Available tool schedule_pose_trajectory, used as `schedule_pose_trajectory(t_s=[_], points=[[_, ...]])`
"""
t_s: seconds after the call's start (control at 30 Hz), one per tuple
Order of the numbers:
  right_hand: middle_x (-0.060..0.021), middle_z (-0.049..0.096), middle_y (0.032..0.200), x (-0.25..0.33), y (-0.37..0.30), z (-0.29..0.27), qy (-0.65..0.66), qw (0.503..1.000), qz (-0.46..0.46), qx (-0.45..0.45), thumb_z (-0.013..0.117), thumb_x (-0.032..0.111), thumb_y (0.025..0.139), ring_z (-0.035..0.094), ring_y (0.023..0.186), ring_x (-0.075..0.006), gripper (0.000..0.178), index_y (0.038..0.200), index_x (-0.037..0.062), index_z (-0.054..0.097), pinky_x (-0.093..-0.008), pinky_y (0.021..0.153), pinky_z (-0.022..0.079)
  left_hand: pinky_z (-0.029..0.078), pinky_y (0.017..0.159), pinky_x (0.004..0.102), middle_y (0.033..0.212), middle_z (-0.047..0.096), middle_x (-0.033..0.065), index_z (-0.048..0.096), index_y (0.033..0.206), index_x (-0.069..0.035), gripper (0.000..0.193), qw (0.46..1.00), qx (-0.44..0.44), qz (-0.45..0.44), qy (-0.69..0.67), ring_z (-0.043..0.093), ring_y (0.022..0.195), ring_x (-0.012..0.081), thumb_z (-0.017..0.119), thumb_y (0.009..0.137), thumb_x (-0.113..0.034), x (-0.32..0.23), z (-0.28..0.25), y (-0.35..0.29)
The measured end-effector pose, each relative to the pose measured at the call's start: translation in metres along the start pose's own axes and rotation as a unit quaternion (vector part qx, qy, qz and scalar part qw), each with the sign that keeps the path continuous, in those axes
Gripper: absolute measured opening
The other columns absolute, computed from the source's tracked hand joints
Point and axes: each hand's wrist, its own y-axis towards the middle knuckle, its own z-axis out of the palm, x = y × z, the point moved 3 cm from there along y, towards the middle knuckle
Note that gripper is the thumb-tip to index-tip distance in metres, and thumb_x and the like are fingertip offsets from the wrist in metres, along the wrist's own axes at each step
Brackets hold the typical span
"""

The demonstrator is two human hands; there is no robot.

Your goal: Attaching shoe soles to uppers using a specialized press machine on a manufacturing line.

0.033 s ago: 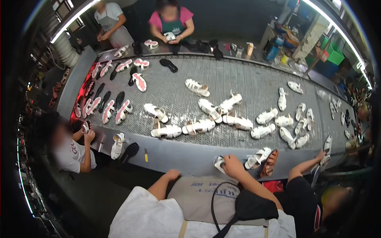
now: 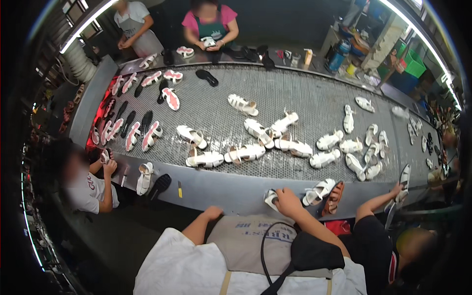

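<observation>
My right hand [image 2: 287,202] is closed on a white sandal [image 2: 270,198] at the near metal ledge; its fingers cover part of the shoe. Just to the right lie another white sandal [image 2: 318,192] and a brown shoe-shaped piece [image 2: 333,198]. My left hand [image 2: 212,214] rests at the ledge's edge, well apart from the sandals, and its fingers are too hidden to read. Beyond the ledge, several white sandals [image 2: 246,153] lie scattered over the mesh conveyor [image 2: 211,105].
Sandals with pink undersides [image 2: 152,136] and black soles [image 2: 207,77] lie on the left of the conveyor. One co-worker [image 2: 96,189] sits at left, another [image 2: 378,216] reaches in at right. Two people stand across the belt. A yellow-handled tool [image 2: 180,190] lies on the ledge.
</observation>
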Motion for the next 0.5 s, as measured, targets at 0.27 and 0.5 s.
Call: schedule_pose_trajectory(t_s=[0.27,0.5], points=[[-0.0184,0.057,0.115,-0.002,0.004,0.001,0.004,1.000,0.001,-0.019,0.072,0.025,0.092,0.060,0.110,-0.0403,0.037,0.121,0.0071,0.058,-0.0520,0.084,0.057,0.053,0.097,0.0528,0.117,0.071,0.0277,0.074,0.112,-0.002,0.042,0.997,0.031,-0.061,-0.044,0.068,0.109,0.0458,0.044,0.104,-0.032,0.012,-0.010,0.005],[-0.0175,0.058,0.113,0.003,-0.003,0.004,0.013,0.999,-0.001,-0.044,0.074,0.027,0.092,0.061,0.109,-0.0388,0.037,0.119,0.0057,0.059,-0.0506,0.082,0.058,0.051,0.101,0.0507,0.121,0.069,0.0307,0.074,0.114,0.002,0.050,0.980,0.038,-0.144,-0.134,0.065,0.114,0.0483,0.049,0.104,-0.040,-0.012,-0.024,-0.006]])
